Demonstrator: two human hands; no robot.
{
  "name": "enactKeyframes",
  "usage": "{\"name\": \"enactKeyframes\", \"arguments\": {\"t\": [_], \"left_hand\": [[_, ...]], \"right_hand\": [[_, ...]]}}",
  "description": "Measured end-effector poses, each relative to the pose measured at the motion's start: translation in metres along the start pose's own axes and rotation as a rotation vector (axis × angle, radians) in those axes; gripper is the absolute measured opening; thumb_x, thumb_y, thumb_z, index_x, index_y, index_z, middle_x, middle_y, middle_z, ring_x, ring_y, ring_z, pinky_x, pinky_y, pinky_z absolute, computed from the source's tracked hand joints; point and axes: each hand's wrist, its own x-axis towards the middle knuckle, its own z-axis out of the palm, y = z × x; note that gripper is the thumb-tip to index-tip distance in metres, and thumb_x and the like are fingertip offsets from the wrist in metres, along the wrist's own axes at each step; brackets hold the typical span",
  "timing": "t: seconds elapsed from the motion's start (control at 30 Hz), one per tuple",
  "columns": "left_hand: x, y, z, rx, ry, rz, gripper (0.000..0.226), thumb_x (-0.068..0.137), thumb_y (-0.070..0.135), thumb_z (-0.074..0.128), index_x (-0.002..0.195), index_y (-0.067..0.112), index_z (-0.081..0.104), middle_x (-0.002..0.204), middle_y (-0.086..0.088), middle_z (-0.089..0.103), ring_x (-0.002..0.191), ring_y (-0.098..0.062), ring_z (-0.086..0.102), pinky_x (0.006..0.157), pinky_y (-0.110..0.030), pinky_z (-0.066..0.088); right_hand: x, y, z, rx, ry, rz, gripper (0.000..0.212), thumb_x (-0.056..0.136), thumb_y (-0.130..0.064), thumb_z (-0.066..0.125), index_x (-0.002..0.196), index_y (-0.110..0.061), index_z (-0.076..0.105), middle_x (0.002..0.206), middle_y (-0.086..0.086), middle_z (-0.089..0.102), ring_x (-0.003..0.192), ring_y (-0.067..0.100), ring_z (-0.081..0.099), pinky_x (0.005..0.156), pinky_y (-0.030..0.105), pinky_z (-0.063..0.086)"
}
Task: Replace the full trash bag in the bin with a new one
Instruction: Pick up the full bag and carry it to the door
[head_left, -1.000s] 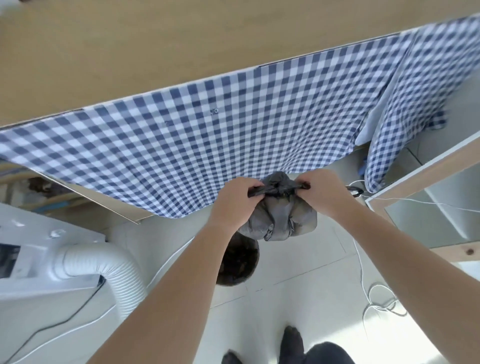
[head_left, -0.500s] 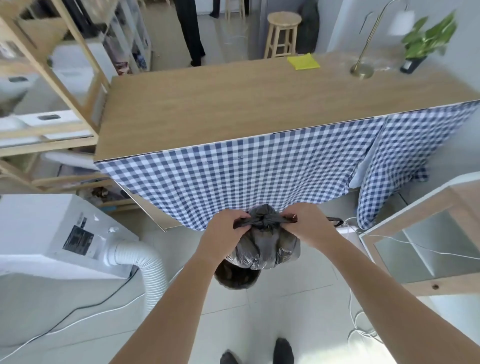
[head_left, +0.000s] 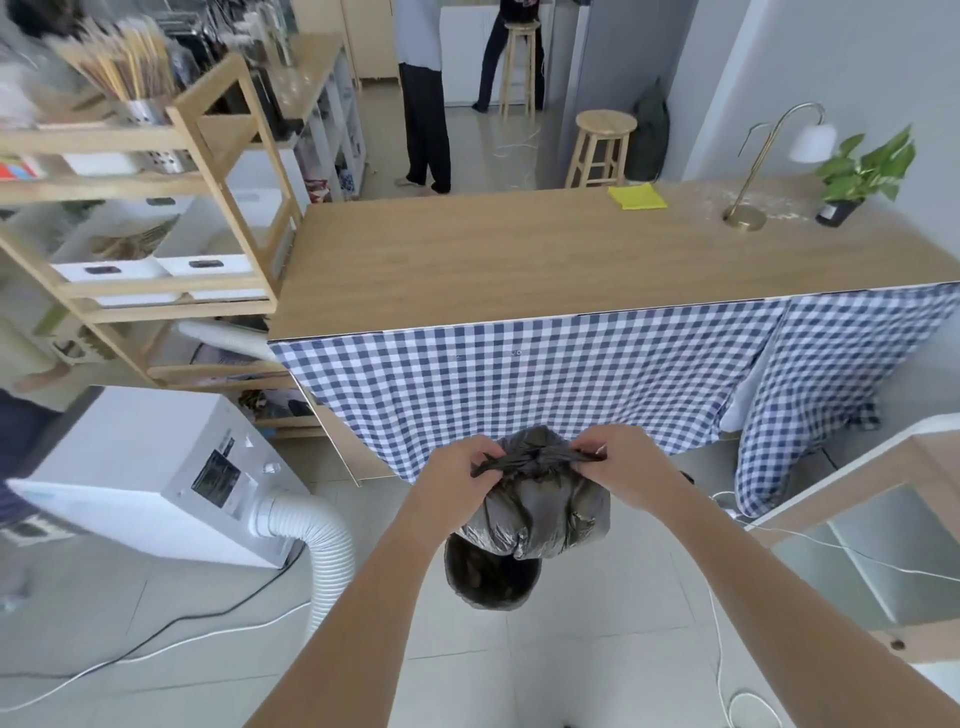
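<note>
Our left hand (head_left: 456, 474) at nine o'clock and right hand (head_left: 626, 464) at three pinch the gathered neck of the crinkled black plastic trash bag (head_left: 540, 512). It hangs above the dark round bin (head_left: 491, 579) at six. The black label (head_left: 215, 477) on the white boxy appliance (head_left: 150, 457) is too blurred to read.

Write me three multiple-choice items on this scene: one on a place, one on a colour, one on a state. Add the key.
1. Where does the yellow cloth lie?
A. on the wooden counter
B. on a stool
C. on the floor

2. What colours is the checked curtain below the counter?
A. red and white
B. blue and white
C. green and yellow

3. What state is the black trash bag in?
A. flat on the floor
B. open and untouched
C. neck gathered, gripped by both hands

Key: 1 A, it rests near the countertop's far edge; 2 B, blue and white checks show; 3 C, the left hand and right hand pinch its bunched top.
</note>
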Motion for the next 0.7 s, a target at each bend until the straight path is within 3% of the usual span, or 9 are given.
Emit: {"name": "enactKeyframes", "arguments": {"t": [0.17,0.3,0.47,0.6,0.7], "left_hand": [[-0.006,-0.001,-0.017,0.029,0.091,-0.026,0.026,0.094,0.014,0.071,0.091,0.04,0.068,0.081,0.027,0.066,0.081,0.021,0.058,0.071,0.001,0.037],[-0.01,-0.001,-0.026,0.037,0.162,-0.081,0.02,0.094,0.013,0.072,0.095,0.033,0.071,0.079,0.026,0.065,0.078,0.014,0.058,0.068,-0.003,0.037],[-0.011,0.004,-0.028,0.022,0.262,-0.181,0.025,0.094,0.013,0.072,0.092,0.038,0.069,0.082,0.026,0.065,0.08,0.01,0.059,0.066,-0.002,0.037],[-0.013,0.01,-0.024,0.022,0.36,-0.246,0.019,0.092,0.014,0.074,0.097,0.032,0.075,0.082,0.027,0.066,0.081,0.013,0.059,0.068,-0.005,0.04],[-0.02,0.013,-0.023,0.021,0.428,-0.28,0.019,0.092,0.012,0.075,0.101,0.028,0.078,0.085,0.025,0.066,0.079,0.017,0.057,0.069,0.002,0.039]], "right_hand": [[0.011,-0.015,0.001,0.028,-0.077,-0.048,0.02,0.088,-0.027,0.075,0.107,-0.033,0.078,0.102,-0.015,0.072,0.089,-0.001,0.065,0.074,0.018,0.049],[0.024,-0.023,-0.004,0.048,-0.157,-0.128,0.027,0.086,-0.034,0.077,0.112,-0.037,0.076,0.103,-0.021,0.069,0.092,-0.004,0.064,0.075,0.014,0.045],[0.05,-0.029,-0.017,0.057,-0.246,-0.205,0.024,0.091,-0.033,0.073,0.115,-0.035,0.075,0.11,-0.015,0.069,0.096,0.006,0.069,0.067,0.016,0.052],[0.076,-0.035,-0.026,-0.011,-0.32,-0.299,0.012,0.095,-0.029,0.07,0.103,-0.037,0.074,0.104,-0.019,0.071,0.098,0.001,0.067,0.086,0.029,0.055],[0.093,-0.041,-0.026,-0.042,-0.367,-0.366,0.01,0.096,-0.03,0.069,0.102,-0.033,0.076,0.105,-0.019,0.073,0.098,0.004,0.069,0.088,0.033,0.057]]}}
